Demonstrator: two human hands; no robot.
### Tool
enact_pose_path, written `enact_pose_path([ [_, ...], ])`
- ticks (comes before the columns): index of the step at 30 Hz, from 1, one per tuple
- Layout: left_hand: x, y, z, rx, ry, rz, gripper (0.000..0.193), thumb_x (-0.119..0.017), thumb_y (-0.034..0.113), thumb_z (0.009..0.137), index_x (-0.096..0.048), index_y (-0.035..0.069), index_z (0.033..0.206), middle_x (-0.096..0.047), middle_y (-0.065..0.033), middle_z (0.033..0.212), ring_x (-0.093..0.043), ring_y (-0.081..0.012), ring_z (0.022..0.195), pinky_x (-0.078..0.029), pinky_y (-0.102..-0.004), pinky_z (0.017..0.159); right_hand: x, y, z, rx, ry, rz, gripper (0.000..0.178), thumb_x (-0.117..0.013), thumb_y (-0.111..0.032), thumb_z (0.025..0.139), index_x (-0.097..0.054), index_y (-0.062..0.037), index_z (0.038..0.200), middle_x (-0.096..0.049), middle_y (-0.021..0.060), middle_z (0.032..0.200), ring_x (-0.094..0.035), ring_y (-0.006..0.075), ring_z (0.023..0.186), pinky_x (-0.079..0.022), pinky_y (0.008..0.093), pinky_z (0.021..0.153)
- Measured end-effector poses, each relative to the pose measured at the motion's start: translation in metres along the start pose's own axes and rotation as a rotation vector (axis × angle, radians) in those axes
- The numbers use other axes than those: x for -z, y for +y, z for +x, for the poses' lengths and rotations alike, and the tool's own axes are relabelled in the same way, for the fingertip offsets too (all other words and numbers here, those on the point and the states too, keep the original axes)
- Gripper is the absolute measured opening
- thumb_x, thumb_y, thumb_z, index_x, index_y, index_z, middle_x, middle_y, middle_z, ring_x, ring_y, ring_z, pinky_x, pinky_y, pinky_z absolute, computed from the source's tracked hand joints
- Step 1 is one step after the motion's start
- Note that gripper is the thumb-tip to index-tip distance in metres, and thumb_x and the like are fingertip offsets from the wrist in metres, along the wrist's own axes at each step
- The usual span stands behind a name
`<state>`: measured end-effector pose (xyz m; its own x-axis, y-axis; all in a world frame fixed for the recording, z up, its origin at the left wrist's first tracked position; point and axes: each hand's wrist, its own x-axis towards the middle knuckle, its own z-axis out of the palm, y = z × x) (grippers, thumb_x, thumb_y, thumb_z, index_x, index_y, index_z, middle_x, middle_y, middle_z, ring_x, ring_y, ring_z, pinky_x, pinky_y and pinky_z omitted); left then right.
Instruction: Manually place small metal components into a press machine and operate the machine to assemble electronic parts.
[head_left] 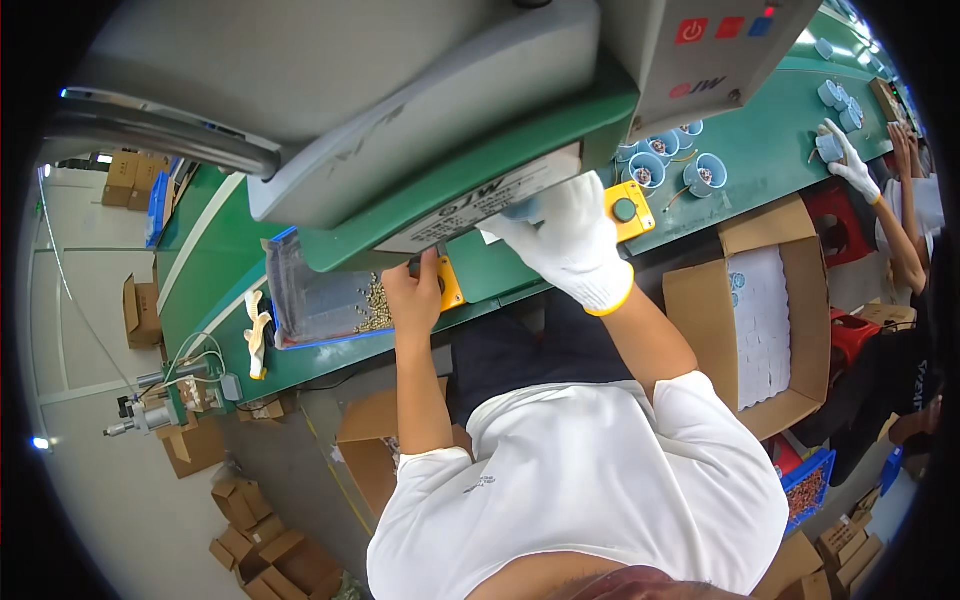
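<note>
My bare left hand point(412, 298) is closed beside a yellow control box point(452, 284), its fingers curled at a dark piece I cannot make out. Next to it, a blue-rimmed tray point(318, 308) holds many small brass-coloured parts. In a white glove, my right hand point(572, 245) reaches under the green and grey head of a machine point(470, 165). Its fingers are round a light blue cup point(522, 210), mostly hidden by the glove and the machine. Just right of that hand stands another yellow box with a green button point(625, 210).
Several light blue cups point(705, 176) with wires stand on the green bench point(760, 150). Left of the tray lies a glove point(257, 335). An open carton point(700, 330) stands at my right. A co-worker's gloved hand point(852, 170) holds a cup farther along.
</note>
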<state>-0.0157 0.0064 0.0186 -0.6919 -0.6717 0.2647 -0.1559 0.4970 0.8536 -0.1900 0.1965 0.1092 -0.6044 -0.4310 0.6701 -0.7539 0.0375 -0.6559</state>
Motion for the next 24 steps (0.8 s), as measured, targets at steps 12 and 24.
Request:
enact_pose_path([
  [12,0.005,0.012,-0.003,-0.062,0.059,0.065,0.007,-0.071,0.004,0.105,-0.072,-0.002,0.108,-0.073,-0.0077,0.097,-0.067,-0.0157,0.087,-0.054,-0.0318,0.080,0.006,-0.025,0.023,-0.145,-0.337,-0.248,0.043,-0.093,-0.027,0.078,-0.075,-0.0063,0.111,-0.071,0.0086,0.102,-0.070,0.0351,0.095,-0.057,0.0480,0.082],
  [24,0.008,-0.007,-0.057,-0.538,0.214,0.442,0.010,-0.070,-0.003,0.096,-0.069,-0.002,0.105,-0.071,-0.0202,0.108,-0.068,-0.0437,0.109,-0.054,-0.0533,0.093,0.085,0.086,-0.058,0.241,-0.059,-0.435,0.025,-0.078,-0.006,0.079,-0.075,-0.0027,0.104,-0.070,0.0091,0.080,-0.068,0.0313,0.069,-0.056,0.0432,0.070],
])
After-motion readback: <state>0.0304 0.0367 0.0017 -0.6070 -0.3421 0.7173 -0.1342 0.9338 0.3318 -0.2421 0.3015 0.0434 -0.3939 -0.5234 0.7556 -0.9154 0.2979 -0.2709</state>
